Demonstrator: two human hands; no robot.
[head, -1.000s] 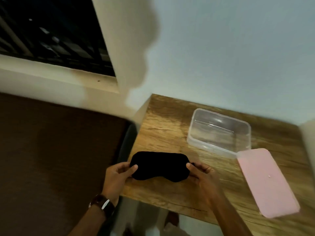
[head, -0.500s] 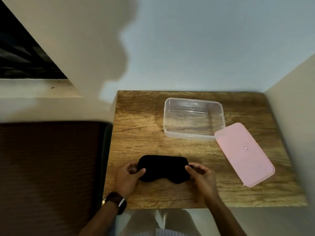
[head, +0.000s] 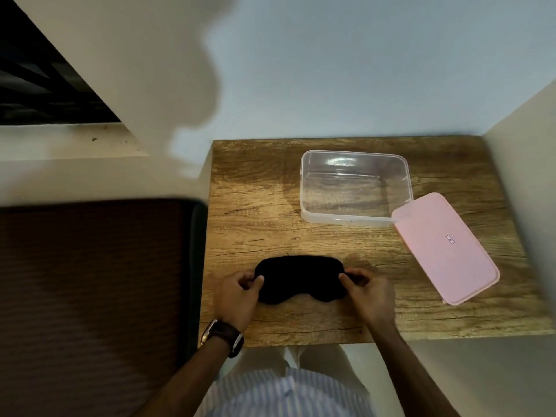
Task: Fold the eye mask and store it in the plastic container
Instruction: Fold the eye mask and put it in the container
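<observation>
A: Looked down on a wooden table [head: 258,206] tucked into a corner. Saw a black eye mask [head: 298,278] lying flat and unfolded near the front edge.

B: Gripped at both ends. Left hand [head: 236,296] pinched the left tip of the mask, thumb on top, fingers [head: 245,276] curled behind the edge. Right hand [head: 368,291] did the same at the right tip, thumb pressed onto the fabric, fingers bent around the end.

A: So both closed on the mask, then. Rested on the table or lifted?

B: Seemed to lie on the wood; couldn't tell whether the ends were raised at all.

A: Spotted the plastic container [head: 304,188] farther back and to the right, clear, open-topped, with only wood grain showing through its bottom. Well apart from the mask.

B: Noted the pink lid [head: 445,248] lying flat to the right, set at an angle, one corner touching or just overlapping the container's near right corner. Carried a small mark in its middle, too tiny to read.

A: Caught a dark wristwatch [head: 224,334] on the left wrist, right at the front edge of the table. Bare forearms, striped shirt [head: 285,395] below.

B: Off to the left, a dark brown surface [head: 90,296] beside the table. Pale wall [head: 361,70] behind.
</observation>
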